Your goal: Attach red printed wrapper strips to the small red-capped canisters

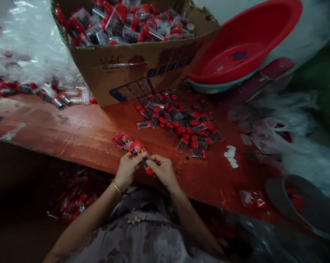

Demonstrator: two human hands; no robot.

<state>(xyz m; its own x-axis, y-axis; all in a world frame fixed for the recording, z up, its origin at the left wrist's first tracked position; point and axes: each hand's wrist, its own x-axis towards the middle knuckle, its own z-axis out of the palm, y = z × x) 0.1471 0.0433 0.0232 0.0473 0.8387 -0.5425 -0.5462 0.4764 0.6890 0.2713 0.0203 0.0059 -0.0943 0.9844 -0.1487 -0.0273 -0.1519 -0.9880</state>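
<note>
My left hand (128, 168) pinches a small red printed packet (137, 148) at the near edge of the red-brown table (79, 128). My right hand (162, 169) holds a small clear vial with a red cap (147, 168) right against the packet. The two hands touch at the fingertips. A few more red packets (121, 140) lie on the table just beyond my left hand. A pile of several red-capped vials (181, 122) sits a little further away, to the right of centre.
A big cardboard box (132, 67) full of vials stands at the back. A red plastic basin (244, 44) leans at the back right. Clear plastic bags (285, 135) crowd the right; loose vials (46, 95) lie far left. White caps (230, 155) and a grey bowl (299, 204) sit right.
</note>
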